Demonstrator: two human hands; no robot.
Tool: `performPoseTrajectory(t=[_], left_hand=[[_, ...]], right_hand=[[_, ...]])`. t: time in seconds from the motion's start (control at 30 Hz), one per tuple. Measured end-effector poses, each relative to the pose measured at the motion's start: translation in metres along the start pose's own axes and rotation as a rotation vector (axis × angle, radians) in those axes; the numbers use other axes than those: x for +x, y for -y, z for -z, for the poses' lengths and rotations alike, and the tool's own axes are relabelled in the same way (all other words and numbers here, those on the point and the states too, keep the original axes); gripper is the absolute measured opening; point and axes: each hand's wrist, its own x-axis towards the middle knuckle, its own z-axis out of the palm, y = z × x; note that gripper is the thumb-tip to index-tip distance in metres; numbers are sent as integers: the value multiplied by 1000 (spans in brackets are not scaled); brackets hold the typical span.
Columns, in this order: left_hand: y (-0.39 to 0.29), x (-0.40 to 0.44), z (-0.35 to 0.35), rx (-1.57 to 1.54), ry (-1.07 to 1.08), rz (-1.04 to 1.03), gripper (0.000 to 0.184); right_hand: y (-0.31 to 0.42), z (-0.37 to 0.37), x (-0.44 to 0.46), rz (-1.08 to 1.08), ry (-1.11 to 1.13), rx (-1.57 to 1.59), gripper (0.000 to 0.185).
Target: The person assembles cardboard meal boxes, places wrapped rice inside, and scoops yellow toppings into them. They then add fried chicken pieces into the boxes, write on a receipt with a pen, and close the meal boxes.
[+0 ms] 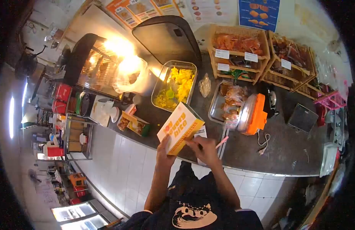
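Observation:
My left hand [166,152] grips the lower left side of a yellow-and-white cardboard food box [181,128], which is tilted above the counter edge. Close against the box's lower right edge is my right hand [206,151], its fingers curled. A pink pen [222,142] sticks out from the right side of that hand; its other end is hidden. Partly covered by the box and the right hand, a white printed slip [201,132] shows on the counter.
Behind the box sits a glass tray [153,100] of yellow food. A paper food tray [133,123] stands left, near a lit warming cabinet [94,71]. To the right are an orange-lidded container [256,114], a white cable [264,145] and wooden racks [239,53] of packets.

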Motion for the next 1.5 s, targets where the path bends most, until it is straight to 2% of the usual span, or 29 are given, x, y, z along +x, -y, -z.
performPoseTrajectory(t=[0.13,0.23,0.27,0.3,0.33,0.37,0.4,0.47,0.5,0.57,0.63,0.67,0.7,0.73,0.77,0.87,0.9,0.93,0.97,1.03,1.07,1.1,1.13,1.2,1.23,1.27,1.33,1.4,1.5], left_hand=[[-40,11,32,39,-16,16,47],[-72,20,68,284,119,-60,46],[-88,18,65,141,71,41,46],[-114,25,78,-28,27,133,46],[-128,27,88,-51,22,121,46],[-142,29,100,-86,123,204,46],[-153,28,113,-121,218,284,47],[-164,21,129,-22,158,420,40],[-145,31,160,229,344,112,40],[-130,50,184,473,505,-199,40],[-127,77,190,189,152,436,47],[-110,93,202,182,150,435,47],[-83,114,227,351,80,353,50],[-57,133,250,515,7,272,52],[-33,148,269,498,1,280,52],[-7,160,292,658,21,203,60],[-15,155,288,988,17,11,67],[-22,150,285,1315,18,-192,73],[0,150,307,1426,-156,-328,77],[23,159,384,1446,-74,-355,77],[2,151,399,1416,-60,-394,75],[-20,144,412,1386,-45,-432,73],[-59,128,409,1300,-94,-473,70],[-89,125,451,1235,-355,-571,65],[-116,130,464,1322,-380,-654,54],[-134,137,480,1197,-488,-576,48],[-188,142,467,1242,-555,-559,41],[-216,159,463,1434,-522,-743,40],[-234,183,441,1560,-465,-672,35]], right_hand=[[1,-58,17,-26,-100,-47,12],[0,-94,24,81,-165,82,6],[-5,-111,26,81,-165,62,6],[-9,-145,32,-84,-181,218,6],[-16,-167,33,-259,-193,396,12],[-22,-189,37,-275,-252,553,15],[-40,-208,38,-203,-249,484,13],[-74,-240,34,-183,-255,380,11],[-95,-252,29,-191,-262,305,10],[-146,-267,9,-209,-246,78,10],[-187,-268,-25,-183,-179,-245,11],[-200,-264,-46,-163,-118,-387,12],[-208,-263,-65,-194,-44,-471,13],[-178,-261,-77,-583,44,-267,12],[-138,-260,-83,-981,97,-127,11],[-124,-279,-84,-929,35,-27,11],[-120,-289,-70,-879,-76,-33,15],[-94,-303,-36,-754,-105,-196,16],[-76,-320,-3,-623,-133,-355,17],[-99,-363,37,-491,-122,-203,20],[-103,-389,61,-499,-59,-184,24],[-115,-414,78,-396,-21,-285,30],[-110,-434,101,-472,79,-378,39],[-156,-476,117,-399,132,-536,45],[-157,-483,122,-419,121,-495,43],[-158,-486,123,-449,101,-457,41],[-167,-489,112,-478,69,-562,36],[-166,-481,107,-525,16,-660,36],[-165,-461,110,-615,19,-693,36]])
